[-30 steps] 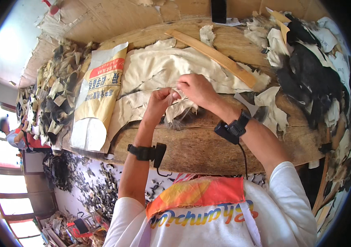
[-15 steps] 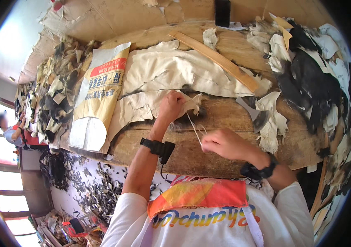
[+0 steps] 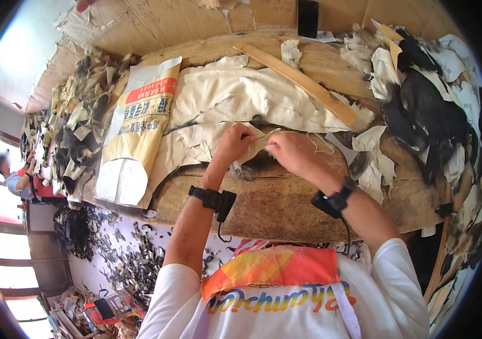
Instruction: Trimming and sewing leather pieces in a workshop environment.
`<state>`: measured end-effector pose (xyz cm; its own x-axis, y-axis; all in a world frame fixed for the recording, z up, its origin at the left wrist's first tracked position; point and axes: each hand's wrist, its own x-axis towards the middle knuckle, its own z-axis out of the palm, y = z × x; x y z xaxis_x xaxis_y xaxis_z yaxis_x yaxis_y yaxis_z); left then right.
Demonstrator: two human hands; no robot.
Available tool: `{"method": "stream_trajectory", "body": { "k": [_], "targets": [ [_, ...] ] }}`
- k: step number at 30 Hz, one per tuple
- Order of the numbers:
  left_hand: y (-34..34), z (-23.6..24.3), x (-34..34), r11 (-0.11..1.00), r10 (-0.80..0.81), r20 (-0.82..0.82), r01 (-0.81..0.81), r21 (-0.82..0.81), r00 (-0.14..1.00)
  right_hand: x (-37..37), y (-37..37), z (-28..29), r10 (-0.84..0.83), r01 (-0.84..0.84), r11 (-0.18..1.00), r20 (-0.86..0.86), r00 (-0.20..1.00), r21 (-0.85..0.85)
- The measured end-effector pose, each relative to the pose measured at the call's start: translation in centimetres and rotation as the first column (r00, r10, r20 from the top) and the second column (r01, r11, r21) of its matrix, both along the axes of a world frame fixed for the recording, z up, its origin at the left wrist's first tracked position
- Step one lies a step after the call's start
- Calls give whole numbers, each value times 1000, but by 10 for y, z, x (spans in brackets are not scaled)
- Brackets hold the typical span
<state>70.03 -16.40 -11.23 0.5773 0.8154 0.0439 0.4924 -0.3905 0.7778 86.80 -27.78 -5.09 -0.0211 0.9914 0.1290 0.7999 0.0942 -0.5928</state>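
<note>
My left hand (image 3: 235, 142) is closed in a pinch on the right end of a narrow pale hide piece (image 3: 193, 144), which lies fur side down. Just to its right, my right hand (image 3: 296, 151) is closed too, its fingertips pinched close to the hide's edge. A white thread (image 3: 324, 148) loops out behind the right hand over the wood. Whether a needle sits between those fingertips is too small to tell. Beyond both hands spreads a larger pale hide (image 3: 235, 93), with a wooden strip (image 3: 300, 85) lying slanted across its right part.
A printed paper bag (image 3: 139, 127) overlaps the hides at left. Right of my hands lie a grey blade-like tool (image 3: 345, 150) and a hide scrap (image 3: 374, 161). Fur pieces heap at both ends of the wooden table (image 3: 241, 209). A black phone (image 3: 307, 20) stands at the back. Another person (image 3: 18, 178) works far left.
My right hand has moved up and left, close to my left hand. The thread that stretched down between the hands now loops to the right. My left hand keeps its place on the hide.
</note>
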Motion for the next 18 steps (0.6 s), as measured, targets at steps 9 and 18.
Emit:
{"method": "stream_trajectory", "body": {
  "k": [9,18],
  "targets": [
    [-13,-3,-1,971,44,15,-46,234,999,-8,25,-29,88,-85,993,40,995,-83],
    [-23,-4,4,932,33,60,-53,360,998,-9,38,-37,-238,-301,892,-916,323,-337]
  ]
}}
